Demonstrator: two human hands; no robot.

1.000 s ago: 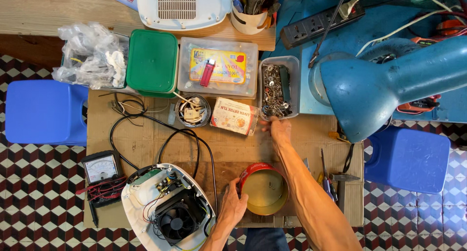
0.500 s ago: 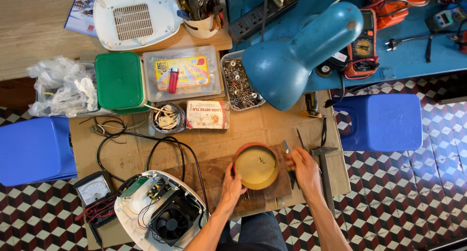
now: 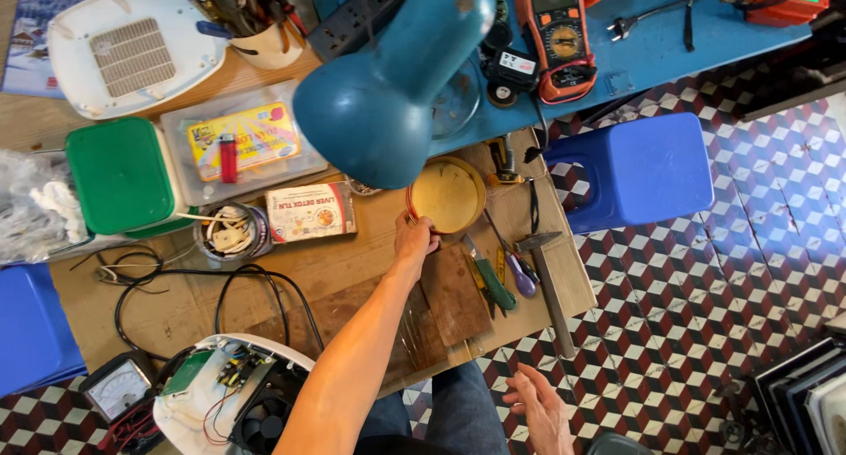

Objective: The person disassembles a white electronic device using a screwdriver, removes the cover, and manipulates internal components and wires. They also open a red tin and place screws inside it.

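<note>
- One left hand [image 3: 414, 241] reaches across the cardboard-covered table [image 3: 352, 270]; its fingers are curled onto the near rim of one round tin [image 3: 447, 195], touching it at the tin's 7 o'clock edge. How tightly it grips I cannot tell.
- That round tin, red-rimmed with a yellowish inside, sits flat near the far right part of the table, partly under the shade of one blue desk lamp [image 3: 388, 94].
- One right hand [image 3: 539, 409] hangs off the table at about 5 o'clock from the tin, above the person's lap, fingers spread apart and holding nothing.
- At 4 o'clock from the tin lie a few hand tools: one green-handled screwdriver [image 3: 489, 279], one purple-handled tool [image 3: 520, 279] and one hammer [image 3: 548, 283].
- One dark wooden board [image 3: 454, 292] lies just beside the left forearm, at 6 o'clock from the tin.
- At 9 o'clock from the tin: one small printed box [image 3: 310, 212], then one round can of wire scraps [image 3: 227, 233].
- Two lidded boxes stand at 10 o'clock: one green [image 3: 119, 175], one clear [image 3: 242, 142] with one red lighter on it.
- Two meters show: one orange multimeter [image 3: 557, 32] at 1 o'clock, one dial meter [image 3: 117, 389] at 8 o'clock.
- Two blue stools: one [image 3: 643, 169] at 3 o'clock, one [image 3: 31, 327] at the left edge.
- One opened white appliance [image 3: 233, 398] with a fan lies at 7 o'clock.
</note>
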